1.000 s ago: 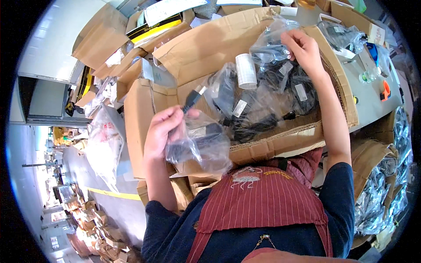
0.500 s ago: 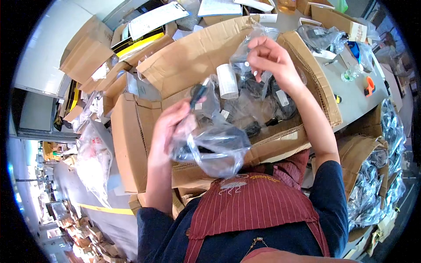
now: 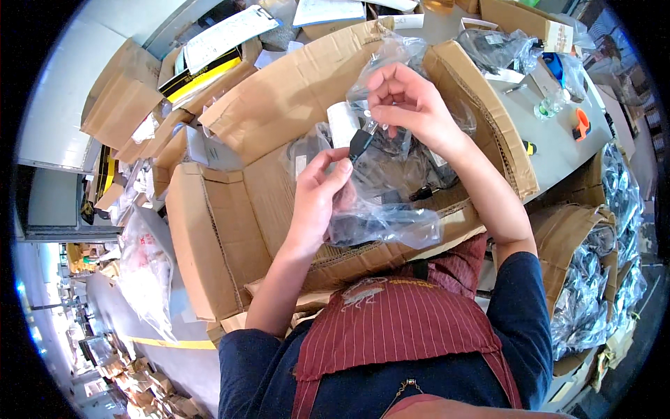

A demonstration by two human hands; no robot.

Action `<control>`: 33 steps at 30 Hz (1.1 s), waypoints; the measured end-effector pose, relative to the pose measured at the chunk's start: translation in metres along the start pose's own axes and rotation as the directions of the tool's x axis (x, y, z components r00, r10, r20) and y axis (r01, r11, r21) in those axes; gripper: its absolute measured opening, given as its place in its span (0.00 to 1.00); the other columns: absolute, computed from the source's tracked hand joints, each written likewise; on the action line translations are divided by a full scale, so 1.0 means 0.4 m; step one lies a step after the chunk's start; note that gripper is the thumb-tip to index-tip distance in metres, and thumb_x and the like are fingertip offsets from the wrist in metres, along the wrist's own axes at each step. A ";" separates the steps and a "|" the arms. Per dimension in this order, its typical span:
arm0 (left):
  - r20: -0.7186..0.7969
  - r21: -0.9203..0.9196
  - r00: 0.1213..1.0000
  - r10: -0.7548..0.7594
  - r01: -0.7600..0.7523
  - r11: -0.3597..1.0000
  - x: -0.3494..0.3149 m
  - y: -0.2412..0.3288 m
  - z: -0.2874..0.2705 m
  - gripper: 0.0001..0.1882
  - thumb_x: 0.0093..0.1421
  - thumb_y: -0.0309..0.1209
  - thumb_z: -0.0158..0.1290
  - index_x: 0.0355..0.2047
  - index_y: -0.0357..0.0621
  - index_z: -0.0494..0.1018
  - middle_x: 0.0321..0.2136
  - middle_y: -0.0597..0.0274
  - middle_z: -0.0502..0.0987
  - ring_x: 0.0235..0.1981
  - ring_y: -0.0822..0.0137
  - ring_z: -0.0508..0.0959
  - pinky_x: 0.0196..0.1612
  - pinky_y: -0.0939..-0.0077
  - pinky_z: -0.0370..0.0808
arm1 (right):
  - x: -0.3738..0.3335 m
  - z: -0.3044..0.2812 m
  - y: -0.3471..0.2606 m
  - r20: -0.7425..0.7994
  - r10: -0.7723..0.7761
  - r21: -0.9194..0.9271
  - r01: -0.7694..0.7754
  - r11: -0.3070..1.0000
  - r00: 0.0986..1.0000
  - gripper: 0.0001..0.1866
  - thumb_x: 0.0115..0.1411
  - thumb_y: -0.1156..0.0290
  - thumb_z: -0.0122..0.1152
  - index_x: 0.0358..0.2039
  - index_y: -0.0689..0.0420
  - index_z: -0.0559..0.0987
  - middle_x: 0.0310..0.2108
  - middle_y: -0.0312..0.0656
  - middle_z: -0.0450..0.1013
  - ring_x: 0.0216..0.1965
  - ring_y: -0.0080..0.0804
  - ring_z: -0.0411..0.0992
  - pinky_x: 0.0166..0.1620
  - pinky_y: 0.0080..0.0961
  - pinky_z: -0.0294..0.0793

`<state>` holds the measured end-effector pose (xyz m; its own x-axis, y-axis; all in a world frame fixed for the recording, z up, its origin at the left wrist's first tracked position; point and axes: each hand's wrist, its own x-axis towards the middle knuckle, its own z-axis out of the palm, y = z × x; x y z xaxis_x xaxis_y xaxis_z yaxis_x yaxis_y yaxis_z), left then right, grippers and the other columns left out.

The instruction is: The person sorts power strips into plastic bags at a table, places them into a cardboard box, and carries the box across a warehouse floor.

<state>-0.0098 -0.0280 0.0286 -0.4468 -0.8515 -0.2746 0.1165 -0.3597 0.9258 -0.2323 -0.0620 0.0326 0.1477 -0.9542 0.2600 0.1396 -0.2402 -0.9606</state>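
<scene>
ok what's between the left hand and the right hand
In the head view, a black plug lies between them, held by the left hand, its metal end toward the right hand; contact there is unclear.

We log an open carton (image 3: 237,223) directly before the wearer; bagged cables (image 3: 391,178) and a roll (image 3: 340,124) lie in it. The left hand (image 3: 321,195) holds a plug (image 3: 361,144) over it, the right hand (image 3: 408,101) just beyond. Behind left: clipboard (image 3: 230,35), apparently on a box (image 3: 199,80), its support partly hidden from us. Right: tabletop (image 3: 558,153); nearer, a second carton (image 3: 558,241) with bagged goods (image 3: 586,304).
</scene>
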 end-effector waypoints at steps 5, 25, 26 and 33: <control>-0.021 -0.036 0.993 0.114 -0.115 0.993 -0.014 0.001 -0.010 0.13 0.68 0.32 0.48 0.49 0.39 0.69 0.15 0.71 0.65 0.15 0.79 0.61 0.20 0.84 0.57 | -0.003 0.004 -0.015 -0.018 0.004 0.028 -0.004 1.000 1.000 0.15 0.57 0.76 0.61 0.45 0.57 0.71 0.33 0.33 0.73 0.31 0.17 0.71 0.29 0.16 0.71; 0.528 -0.455 0.847 -0.064 0.346 0.821 -0.032 -0.030 -0.039 0.28 0.63 0.36 0.53 0.55 0.23 0.65 0.30 0.65 0.69 0.35 0.69 0.71 0.54 0.66 0.71 | 0.019 -0.034 -0.013 -0.161 0.015 0.137 0.008 0.991 0.987 0.11 0.54 0.80 0.60 0.39 0.59 0.76 0.30 0.34 0.73 0.26 0.20 0.71 0.26 0.18 0.70; 0.496 -0.386 0.866 -0.065 0.287 0.877 -0.033 -0.028 -0.038 0.27 0.64 0.36 0.53 0.55 0.24 0.66 0.31 0.64 0.70 0.35 0.69 0.72 0.52 0.67 0.73 | 0.017 -0.034 -0.016 -0.153 0.009 0.126 0.011 0.992 0.988 0.10 0.55 0.79 0.60 0.39 0.59 0.75 0.30 0.34 0.73 0.26 0.20 0.70 0.26 0.17 0.69; 0.216 0.050 0.912 0.348 -0.367 0.929 -0.012 0.095 -0.019 0.16 0.67 0.32 0.51 0.47 0.30 0.74 0.31 0.61 0.77 0.29 0.74 0.76 0.33 0.80 0.76 | 0.014 -0.048 -0.019 -0.183 0.000 0.108 0.020 0.994 0.983 0.10 0.57 0.78 0.59 0.40 0.60 0.74 0.30 0.35 0.73 0.26 0.21 0.70 0.26 0.19 0.71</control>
<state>0.0038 -0.0403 0.0630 -0.5587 -0.8194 0.1284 0.2275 -0.0025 0.9738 -0.2514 -0.0689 0.0393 -0.0338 -0.9708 0.2373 0.2469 -0.2382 -0.9393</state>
